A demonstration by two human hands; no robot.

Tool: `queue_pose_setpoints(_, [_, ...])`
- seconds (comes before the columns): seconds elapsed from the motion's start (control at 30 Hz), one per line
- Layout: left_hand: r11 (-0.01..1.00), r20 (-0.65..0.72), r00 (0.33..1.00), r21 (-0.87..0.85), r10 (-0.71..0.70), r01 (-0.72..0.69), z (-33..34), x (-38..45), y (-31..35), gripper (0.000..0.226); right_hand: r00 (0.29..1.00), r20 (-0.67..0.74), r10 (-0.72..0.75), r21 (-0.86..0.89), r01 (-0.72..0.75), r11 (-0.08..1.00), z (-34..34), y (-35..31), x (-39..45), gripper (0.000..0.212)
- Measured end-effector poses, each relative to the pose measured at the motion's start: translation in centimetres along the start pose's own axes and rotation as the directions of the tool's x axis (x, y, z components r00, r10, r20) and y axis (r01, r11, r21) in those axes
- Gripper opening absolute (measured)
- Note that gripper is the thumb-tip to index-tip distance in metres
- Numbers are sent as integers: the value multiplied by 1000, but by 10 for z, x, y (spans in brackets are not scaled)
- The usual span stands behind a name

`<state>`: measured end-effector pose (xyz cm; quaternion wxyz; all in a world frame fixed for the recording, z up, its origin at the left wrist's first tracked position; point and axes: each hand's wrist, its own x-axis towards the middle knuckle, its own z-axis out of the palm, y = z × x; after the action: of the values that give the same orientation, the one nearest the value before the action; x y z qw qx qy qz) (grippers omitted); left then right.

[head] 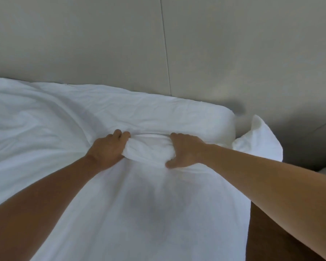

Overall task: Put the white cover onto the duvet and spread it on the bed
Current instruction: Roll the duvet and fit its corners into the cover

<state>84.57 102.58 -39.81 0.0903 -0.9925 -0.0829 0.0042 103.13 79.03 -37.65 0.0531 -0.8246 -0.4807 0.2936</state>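
The white cover (132,213) drapes from the bed down toward me and fills the lower middle of the view. A bunched roll of white fabric (149,147) sits between my hands, the duvet inside the cover as far as I can tell. My left hand (107,149) grips the roll's left end, fingers curled over the top. My right hand (184,151) grips its right end, thumb underneath. More white bedding (45,113) lies rumpled across the bed to the left.
A padded grey headboard or wall panel (102,44) with a vertical seam rises behind the bed. A white pillow corner (260,140) sticks up at the right, past the mattress corner (215,117). Brown floor (267,238) shows at the lower right.
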Motion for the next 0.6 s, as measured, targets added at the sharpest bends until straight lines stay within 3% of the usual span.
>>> queue_pose_setpoints(0.1, [950,413,911,-287,3,126,-21,6,-26,90,998,-68,9,35,-7,999,11,12,0,65])
queue_pose_setpoints(0.2, [834,570,814,-498,108,238,-41,12,-48,93,996,-87,31,-25,-33,999,9,17,-2,66])
queue_pose_setpoints(0.3, [932,504,848,-362,162,36,-27,15,-47,66,984,-168,58,-134,-81,988,26,15,-11,72])
queue_pose_setpoints(0.4, [987,229,960,-43,159,-153,1,4,-38,64,966,-258,-18,-230,-43,972,45,14,-21,66])
queue_pose_setpoints(0.5, [991,-62,989,-10,136,-137,25,-18,-34,72,906,-415,-85,-356,-76,931,66,5,-22,48])
queue_pose_setpoints(0.6, [1000,-179,984,17,26,-23,33,-36,-16,66,838,-539,-87,-414,-174,894,75,-8,-27,40])
